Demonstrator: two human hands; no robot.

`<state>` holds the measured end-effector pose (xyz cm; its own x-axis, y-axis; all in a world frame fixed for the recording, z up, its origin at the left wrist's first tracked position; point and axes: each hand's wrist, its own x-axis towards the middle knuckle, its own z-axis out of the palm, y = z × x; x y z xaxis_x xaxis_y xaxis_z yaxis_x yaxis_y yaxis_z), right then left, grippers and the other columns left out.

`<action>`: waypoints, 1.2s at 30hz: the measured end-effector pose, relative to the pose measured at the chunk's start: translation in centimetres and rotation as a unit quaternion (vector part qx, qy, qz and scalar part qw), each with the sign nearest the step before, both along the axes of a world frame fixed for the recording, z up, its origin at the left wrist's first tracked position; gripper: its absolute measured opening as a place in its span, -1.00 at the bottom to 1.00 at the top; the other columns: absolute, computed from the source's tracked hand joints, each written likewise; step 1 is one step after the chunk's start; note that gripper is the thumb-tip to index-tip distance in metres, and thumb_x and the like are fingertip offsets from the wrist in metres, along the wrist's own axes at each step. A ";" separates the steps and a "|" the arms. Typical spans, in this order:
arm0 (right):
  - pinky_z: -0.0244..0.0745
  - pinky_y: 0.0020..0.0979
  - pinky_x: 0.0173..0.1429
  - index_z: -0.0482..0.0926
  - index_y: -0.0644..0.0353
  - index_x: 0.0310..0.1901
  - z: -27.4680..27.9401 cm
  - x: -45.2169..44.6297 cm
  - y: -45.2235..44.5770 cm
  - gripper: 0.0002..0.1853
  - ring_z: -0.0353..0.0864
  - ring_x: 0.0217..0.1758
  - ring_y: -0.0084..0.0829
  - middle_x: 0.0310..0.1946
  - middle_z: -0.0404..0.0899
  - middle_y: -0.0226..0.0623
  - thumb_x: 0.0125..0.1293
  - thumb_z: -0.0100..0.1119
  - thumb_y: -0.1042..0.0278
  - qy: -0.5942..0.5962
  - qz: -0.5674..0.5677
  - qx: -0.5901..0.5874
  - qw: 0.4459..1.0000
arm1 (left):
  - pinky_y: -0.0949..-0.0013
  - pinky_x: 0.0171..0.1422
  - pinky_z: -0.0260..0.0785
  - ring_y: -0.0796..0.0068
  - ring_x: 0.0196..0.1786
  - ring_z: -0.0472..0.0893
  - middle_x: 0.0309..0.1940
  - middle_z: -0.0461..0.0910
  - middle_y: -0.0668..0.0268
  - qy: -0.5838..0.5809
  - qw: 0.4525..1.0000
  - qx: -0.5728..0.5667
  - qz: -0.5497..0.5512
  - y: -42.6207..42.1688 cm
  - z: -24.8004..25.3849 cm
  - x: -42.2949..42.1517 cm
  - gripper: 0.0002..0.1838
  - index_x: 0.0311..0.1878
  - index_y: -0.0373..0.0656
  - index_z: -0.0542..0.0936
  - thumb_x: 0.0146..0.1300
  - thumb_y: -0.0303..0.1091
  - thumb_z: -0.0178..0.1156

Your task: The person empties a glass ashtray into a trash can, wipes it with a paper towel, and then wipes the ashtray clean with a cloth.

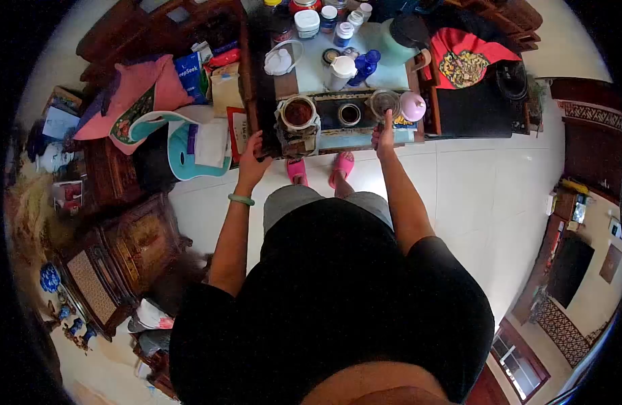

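My left hand (254, 163) is at the left front corner of the table (331, 140), its fingers near the dark wooden edge; what it touches is unclear. My right hand (385, 137) is at the front edge, just below a clear glass jar (385, 102), with its thumb pointing up over the jar's near side. Whether it grips the jar or the edge cannot be made out. Right of the jar sits a pink round-topped object (412, 106). An open jar of reddish-brown contents (299, 113) stands nearer my left hand, and a small dark-filled jar (349, 115) lies between.
Behind stand a white lidded container (342, 69), a blue bottle (366, 66), a green jug (396, 42) and several small bottles. A turquoise bin-like object (216, 170) and pink cushion (137, 94) are at left. A red cloth (463, 61) lies at right.
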<state>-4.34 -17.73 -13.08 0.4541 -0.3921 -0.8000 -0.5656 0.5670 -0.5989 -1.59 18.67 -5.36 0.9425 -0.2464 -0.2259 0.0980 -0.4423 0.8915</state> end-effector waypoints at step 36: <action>0.26 -0.41 -0.46 0.43 0.21 -0.74 5.6 -1.4 1.4 -0.20 0.38 -0.64 -0.46 -0.76 0.37 -0.33 -0.01 -0.06 -0.58 0.070 0.093 -0.232 0.966 | 0.24 0.14 0.30 0.26 0.12 0.41 0.07 0.40 0.19 -0.009 0.999 0.021 -0.024 -1.0 -2.2 1.0 -0.26 0.25 0.03 0.30 -0.11 -0.51 0.21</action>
<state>-5.79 -16.33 -7.52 0.4506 -0.6456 -0.6165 -0.7261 0.1367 -0.6739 -0.58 17.64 -7.55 0.9340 -0.2816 -0.2198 0.0600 -0.4829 0.8736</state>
